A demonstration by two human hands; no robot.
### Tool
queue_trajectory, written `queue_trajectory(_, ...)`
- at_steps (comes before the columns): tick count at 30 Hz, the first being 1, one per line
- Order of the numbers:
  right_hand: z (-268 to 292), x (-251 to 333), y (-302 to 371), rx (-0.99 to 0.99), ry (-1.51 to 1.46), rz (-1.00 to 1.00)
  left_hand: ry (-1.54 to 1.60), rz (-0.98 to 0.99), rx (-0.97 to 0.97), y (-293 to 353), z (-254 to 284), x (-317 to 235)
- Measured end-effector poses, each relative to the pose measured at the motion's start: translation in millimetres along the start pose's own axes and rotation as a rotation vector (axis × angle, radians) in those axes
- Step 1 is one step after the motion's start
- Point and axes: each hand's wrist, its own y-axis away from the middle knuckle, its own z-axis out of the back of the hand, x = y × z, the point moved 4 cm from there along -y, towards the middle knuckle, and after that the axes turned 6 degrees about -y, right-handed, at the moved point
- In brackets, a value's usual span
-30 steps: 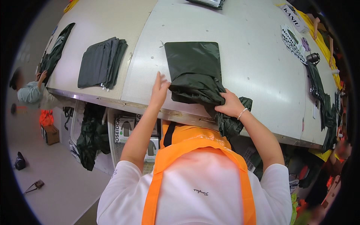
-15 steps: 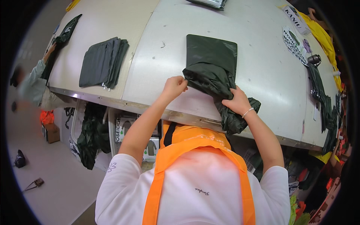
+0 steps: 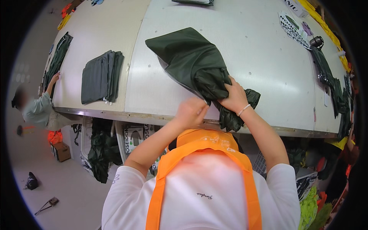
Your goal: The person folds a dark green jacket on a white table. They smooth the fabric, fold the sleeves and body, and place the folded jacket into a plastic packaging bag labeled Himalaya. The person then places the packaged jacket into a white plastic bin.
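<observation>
A dark green, thin, shiny cloth garment (image 3: 188, 50) lies aslant on the table before me. Its far part is smooth and flat; its near part is bunched, and a crumpled end hangs over by the table's front edge. My right hand (image 3: 234, 97) is wrapped round the bunched cloth, thumb on top. At the garment's near left edge my left hand (image 3: 193, 111), a little blurred, is closed in a pinch on the cloth. What kind of garment it is cannot be told. To the left sits a stack of folded dark green garments (image 3: 100, 78).
The pale table (image 3: 268, 92) ends in a metal front edge close to my body. More dark cloth (image 3: 326, 73) and a small black object (image 3: 316, 41) lie right. At the far left, a co-worker's hand (image 3: 56, 77) touches dark cloth. Below the table stands a crate of dark cloth (image 3: 101, 149).
The garment's flat part has swung left and lifted out of its straight rectangle. My left hand has moved right and nearer to me with the edge. My right hand keeps its grip.
</observation>
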Motion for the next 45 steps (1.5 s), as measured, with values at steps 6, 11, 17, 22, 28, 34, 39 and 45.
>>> queue_trajectory(6,-4,-1,6,0.102,0.109,-0.054,0.093,0.064,-0.187,-28,26,14)
queue_trajectory(11,6,1,-8,-0.058,-0.212,-0.132,0.117,-0.148,0.237,6,-26,-33)
queue_trajectory(17,-3,25,-10,0.042,0.202,0.095,-0.066,0.221,0.566,-66,9,-33)
queue_trajectory(22,-12,61,-6,0.149,0.412,0.306,-0.650,0.148,0.288,-144,-27,21)
queue_trajectory(28,-13,56,-4,0.179,0.379,0.192,-0.245,0.307,0.317,-134,-46,27)
queue_trajectory(34,-40,-5,-27,-0.148,-0.186,0.075,-0.239,-0.126,0.129,-96,-38,-45)
queue_trajectory(39,15,-45,-47,-0.490,-0.069,0.272,0.138,-0.233,-0.118,-72,51,-14)
queue_trajectory(45,38,-45,-45,-0.616,-0.473,0.056,0.212,0.307,0.007,-51,-20,55)
